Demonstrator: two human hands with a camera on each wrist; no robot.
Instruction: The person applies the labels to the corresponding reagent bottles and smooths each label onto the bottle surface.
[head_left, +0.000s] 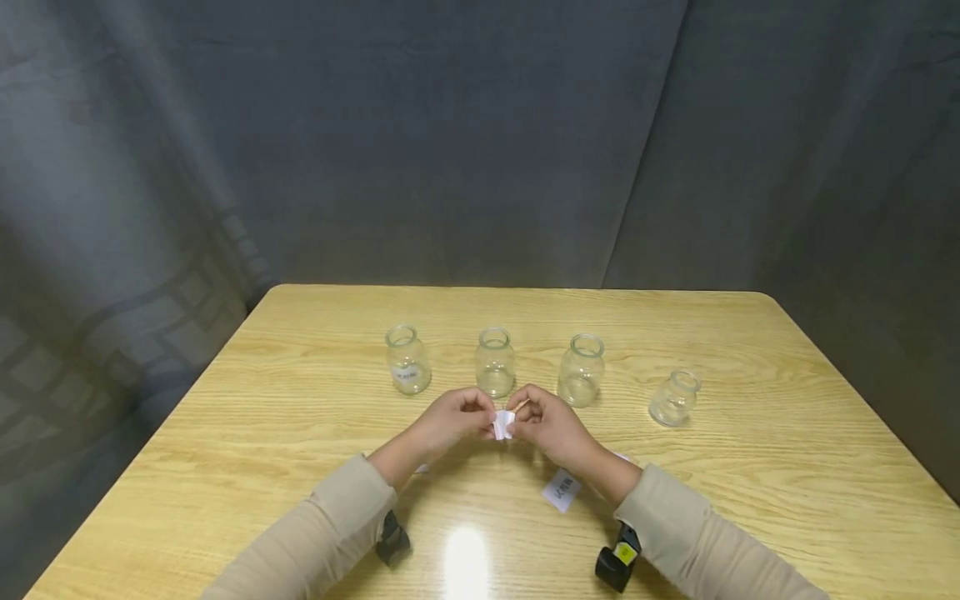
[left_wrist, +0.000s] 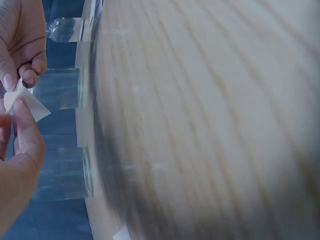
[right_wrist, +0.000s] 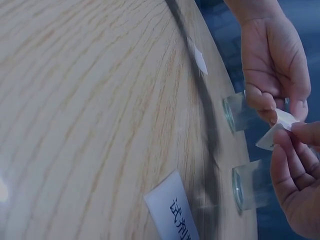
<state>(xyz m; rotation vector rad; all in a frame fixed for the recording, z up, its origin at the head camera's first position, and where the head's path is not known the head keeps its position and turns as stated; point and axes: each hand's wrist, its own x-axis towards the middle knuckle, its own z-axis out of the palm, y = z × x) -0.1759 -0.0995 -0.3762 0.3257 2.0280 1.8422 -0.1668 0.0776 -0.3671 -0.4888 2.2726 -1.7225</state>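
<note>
Above the middle of the table, my left hand (head_left: 455, 417) and right hand (head_left: 553, 429) both pinch a small white paper label (head_left: 503, 424) between thumb and fingers. The label looks bent in the left wrist view, where my left hand (left_wrist: 22, 170) comes from below and my right hand (left_wrist: 22, 37) from above. Just behind the hands stand an upright clear glass jar (head_left: 494, 367) and a second clear jar (head_left: 581, 375). Further left, another jar (head_left: 408, 354) has a white label with dark writing on its side. What the label's hidden face carries cannot be told.
A smaller glass jar (head_left: 675, 400) stands at the right. A white label with dark writing (head_left: 562, 490) lies by the right forearm, and another white slip (right_wrist: 199, 61) lies near the left forearm. Dark curtains (head_left: 450, 150) hang behind the wooden table (head_left: 315, 325).
</note>
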